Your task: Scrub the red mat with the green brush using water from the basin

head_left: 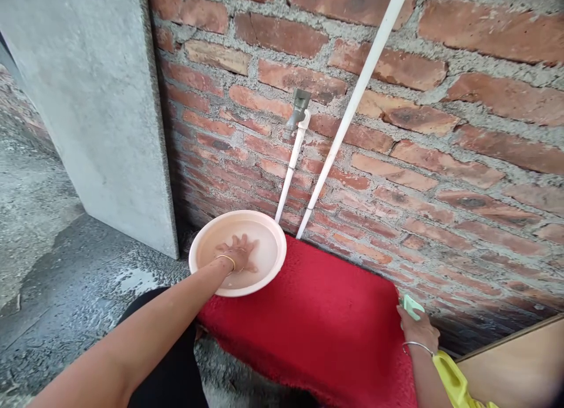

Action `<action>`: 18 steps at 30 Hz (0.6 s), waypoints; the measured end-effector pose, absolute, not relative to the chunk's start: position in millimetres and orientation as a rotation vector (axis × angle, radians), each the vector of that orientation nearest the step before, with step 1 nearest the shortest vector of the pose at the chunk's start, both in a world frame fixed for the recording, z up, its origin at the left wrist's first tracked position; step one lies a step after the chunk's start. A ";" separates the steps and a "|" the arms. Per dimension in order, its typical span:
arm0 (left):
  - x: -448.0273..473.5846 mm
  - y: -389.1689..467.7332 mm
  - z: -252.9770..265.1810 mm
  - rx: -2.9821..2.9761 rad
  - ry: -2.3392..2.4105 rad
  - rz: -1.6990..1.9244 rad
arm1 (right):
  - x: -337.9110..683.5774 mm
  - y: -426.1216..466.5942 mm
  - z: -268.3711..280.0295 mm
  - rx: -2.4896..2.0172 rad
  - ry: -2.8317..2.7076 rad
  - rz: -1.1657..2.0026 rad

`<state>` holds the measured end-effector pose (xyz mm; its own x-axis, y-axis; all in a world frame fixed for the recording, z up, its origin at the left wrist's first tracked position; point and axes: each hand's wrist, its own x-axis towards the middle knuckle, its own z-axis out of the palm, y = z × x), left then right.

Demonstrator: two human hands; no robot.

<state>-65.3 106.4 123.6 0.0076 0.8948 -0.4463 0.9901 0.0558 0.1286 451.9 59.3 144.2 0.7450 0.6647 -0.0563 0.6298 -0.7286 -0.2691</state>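
Note:
My left hand (239, 253), a thin bangle at its wrist, is dipped in the water of a pale pink basin (197, 268). Its fingers are spread under the cloudy water and hold nothing that I can see. The basin stands at the left end of a red, fuzzy cloth (326, 314), which covers a low ledge or bench. At the cloth's far right corner, my right hand (420, 328) grips a small pale-green block (413, 307). The block is partly hidden by the fingers, and its exact kind is unclear. A silver bangle circles that wrist.
Behind the cloth rises a brick wall (396, 179) with a tap (298, 111) and a long white pipe (348, 126). A grey slab (110, 102) stands at left beside wet ground (88, 278). Something yellow (453, 378) lies along my right forearm, near a tan board (515, 361).

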 end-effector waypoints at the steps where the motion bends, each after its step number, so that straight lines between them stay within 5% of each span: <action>1: -65.6 105.9 123.9 1.889 1.928 -0.314 | 445.9 55.8 140.9 -2.689 -1.041 0.219; 12: -70.2 108.0 110.5 1.902 1.977 -0.327 | 213.4 84.9 90.1 -1.945 -1.946 0.350; 18: -73.6 113.5 98.5 1.906 1.987 -0.289 | 253.3 81.9 88.9 -2.046 -1.927 0.343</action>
<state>-73.6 113.5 98.5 -0.0159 0.9162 -0.4005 0.9923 0.0636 0.1062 253.3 81.9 88.9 0.0669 0.9971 0.0371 0.9232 -0.0477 -0.3813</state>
